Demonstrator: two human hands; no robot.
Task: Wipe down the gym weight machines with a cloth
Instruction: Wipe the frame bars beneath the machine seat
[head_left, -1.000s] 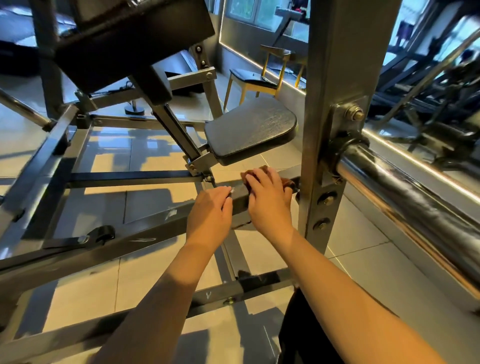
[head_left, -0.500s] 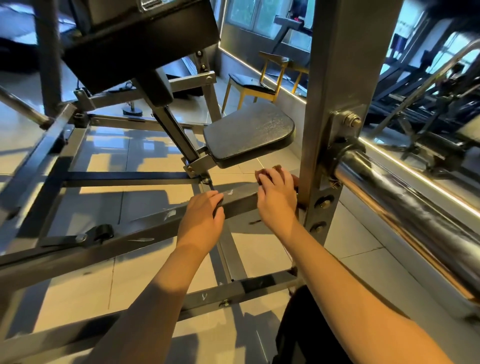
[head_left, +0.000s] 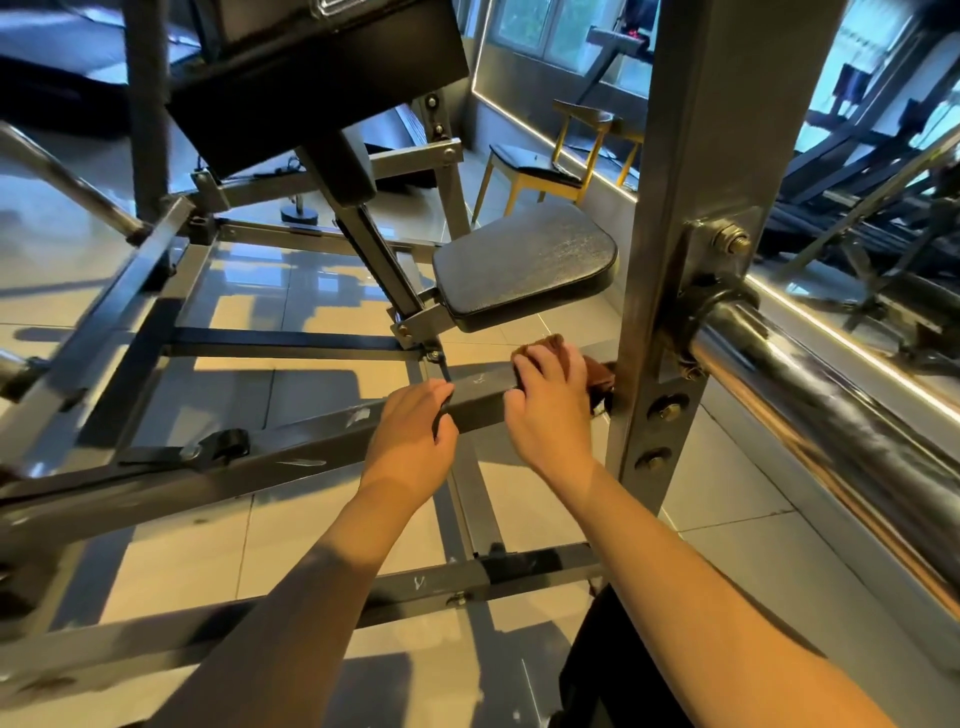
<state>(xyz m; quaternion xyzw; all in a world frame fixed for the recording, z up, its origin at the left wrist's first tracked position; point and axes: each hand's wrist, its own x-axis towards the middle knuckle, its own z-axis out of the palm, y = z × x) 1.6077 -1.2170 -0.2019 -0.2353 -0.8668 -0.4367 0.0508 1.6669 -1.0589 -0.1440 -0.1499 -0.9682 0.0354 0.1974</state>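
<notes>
The frame bar (head_left: 480, 396) of the weight machine is a dark square tube; its long axis runs from the lower left of the head view up to the right, where its far end meets the grey upright post (head_left: 675, 249). The cloth (head_left: 598, 372) is brown and lies bunched on top of that bar at its right end, just beside the post; one fold shows above the knuckles and another sticks out to the right of them, touching or nearly touching the post.

The right hand (head_left: 550, 402) sits on the cloth with its fingers bent down over it and the thumb against the bar's near face, so it grips cloth and bar together; most of the cloth is hidden beneath it. The left hand (head_left: 410, 436) is a little further down the same bar, near the right hand but apart from it; its fingers curl over the top edge and its thumb lies on the near side, so it holds the bar.

Above the hands a black seat pad (head_left: 524, 260) juts out to the right on a slanted support; a thick chrome tube (head_left: 831, 415) leaves the post toward the lower right; a chair (head_left: 540, 166) with yellow legs stands by the wall behind; the floor (head_left: 208, 525) is pale, glossy tile.
</notes>
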